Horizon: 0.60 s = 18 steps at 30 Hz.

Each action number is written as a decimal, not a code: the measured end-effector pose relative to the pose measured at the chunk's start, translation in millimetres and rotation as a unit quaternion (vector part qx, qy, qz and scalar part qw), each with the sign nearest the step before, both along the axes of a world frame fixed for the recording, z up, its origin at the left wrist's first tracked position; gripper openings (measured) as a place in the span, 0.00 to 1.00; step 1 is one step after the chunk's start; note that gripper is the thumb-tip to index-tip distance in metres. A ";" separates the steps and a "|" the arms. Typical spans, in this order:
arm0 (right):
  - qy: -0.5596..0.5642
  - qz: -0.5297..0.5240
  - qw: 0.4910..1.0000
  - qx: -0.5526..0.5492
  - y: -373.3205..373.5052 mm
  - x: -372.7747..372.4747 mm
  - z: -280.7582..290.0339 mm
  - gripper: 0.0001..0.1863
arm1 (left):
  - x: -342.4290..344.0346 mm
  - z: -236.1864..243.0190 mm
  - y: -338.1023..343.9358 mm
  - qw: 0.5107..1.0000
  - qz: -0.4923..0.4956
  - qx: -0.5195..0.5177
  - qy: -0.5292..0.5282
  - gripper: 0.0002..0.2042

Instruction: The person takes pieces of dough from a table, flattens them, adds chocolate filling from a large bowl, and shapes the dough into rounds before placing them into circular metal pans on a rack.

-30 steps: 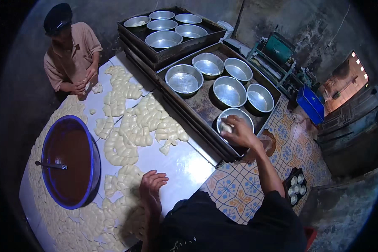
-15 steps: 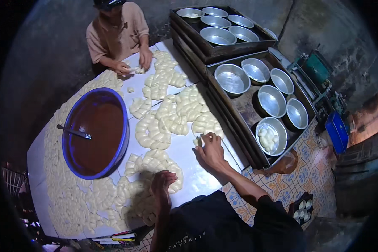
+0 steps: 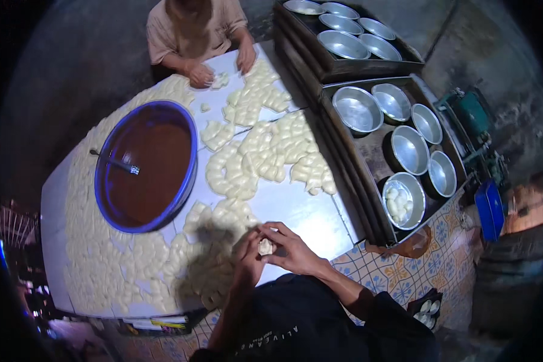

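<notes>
Close to my body, my left hand (image 3: 247, 256) and my right hand (image 3: 295, 250) come together around a small pale piece of dough (image 3: 266, 247). Fingers of both hands curl about it, so only its top shows. Beside my left hand, rows of flattened dough pieces (image 3: 226, 175) cover much of the white tabletop (image 3: 304, 220). To the left stands a large blue basin (image 3: 194, 145) of brown paste (image 3: 160, 169), with a dark-handled utensil (image 3: 116, 162) lying in it.
Across the table another person's hands (image 3: 200, 75) work at dough. On the right, stacked dark trays (image 3: 368, 154) carry round metal pans (image 3: 411, 151); the nearest pan holds dough balls (image 3: 398, 204). Green machinery (image 3: 472, 114) and a blue container (image 3: 490, 211) stand beyond, above patterned floor tiles (image 3: 404, 271).
My right hand has come back from the tabletop on the right with a dough piece and met my left hand. The view has shifted, so the table sits differently in it.
</notes>
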State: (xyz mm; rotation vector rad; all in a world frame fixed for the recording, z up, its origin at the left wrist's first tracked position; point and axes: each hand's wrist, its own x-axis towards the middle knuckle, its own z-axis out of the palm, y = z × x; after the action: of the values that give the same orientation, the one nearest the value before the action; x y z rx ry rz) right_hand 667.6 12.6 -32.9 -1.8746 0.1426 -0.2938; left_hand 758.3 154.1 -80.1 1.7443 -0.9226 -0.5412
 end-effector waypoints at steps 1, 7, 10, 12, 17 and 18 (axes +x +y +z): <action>-0.006 0.014 1.000 0.020 5.0 0.9 7.6 0.33 | -2.5 -7.9 -6.3 0.977 0.039 -0.079 0.193 0.19; -0.039 -0.109 0.991 -0.060 4.5 9.4 3.7 0.26 | 1.4 24.0 -24.7 0.808 0.094 -0.284 0.508 0.22; -0.043 -0.100 0.994 0.021 10.9 12.4 -16.0 0.19 | -6.8 36.1 -25.7 0.775 0.073 -0.313 0.544 0.24; -0.073 -0.163 0.981 0.080 17.0 21.9 -11.1 0.11 | -7.8 36.1 -19.6 0.812 0.091 -0.347 0.460 0.26; -0.069 -0.113 0.990 0.051 23.1 26.8 -13.6 0.11 | -12.1 22.6 -0.6 0.925 0.225 -0.193 0.239 0.11; -0.040 -0.086 0.994 0.051 22.0 30.9 -11.2 0.10 | -11.9 21.9 1.9 0.923 0.232 -0.195 0.237 0.11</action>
State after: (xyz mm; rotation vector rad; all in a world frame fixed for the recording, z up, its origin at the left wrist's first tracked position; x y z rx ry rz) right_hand 698.5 34.6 -44.1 -1.7496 0.2611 -0.4712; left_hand 746.4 156.1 -58.2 1.3157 -0.2314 -0.4021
